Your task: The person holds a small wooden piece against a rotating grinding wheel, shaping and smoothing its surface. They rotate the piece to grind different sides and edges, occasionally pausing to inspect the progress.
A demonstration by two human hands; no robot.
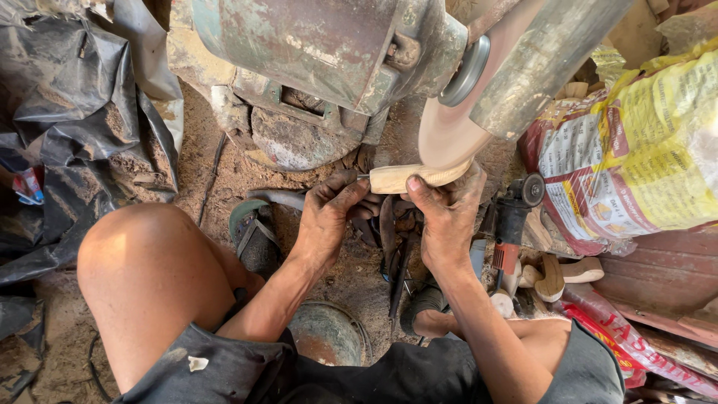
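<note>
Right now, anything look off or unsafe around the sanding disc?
Yes. Both bare hands, left hand and right hand, hold the wooden piece against the sanding disc with fingertips close to it. An angle grinder lies loose on the sawdust-covered floor beside them.

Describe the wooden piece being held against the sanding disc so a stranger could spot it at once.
Start at the big worn green motor housing at the top; its round tan sanding disc hangs to the right. Pressed under the disc's lower edge is a short pale wooden block, gripped by the left hand and right hand. Unlike the curved wooden cut-outs lying at right, it is held.
</note>
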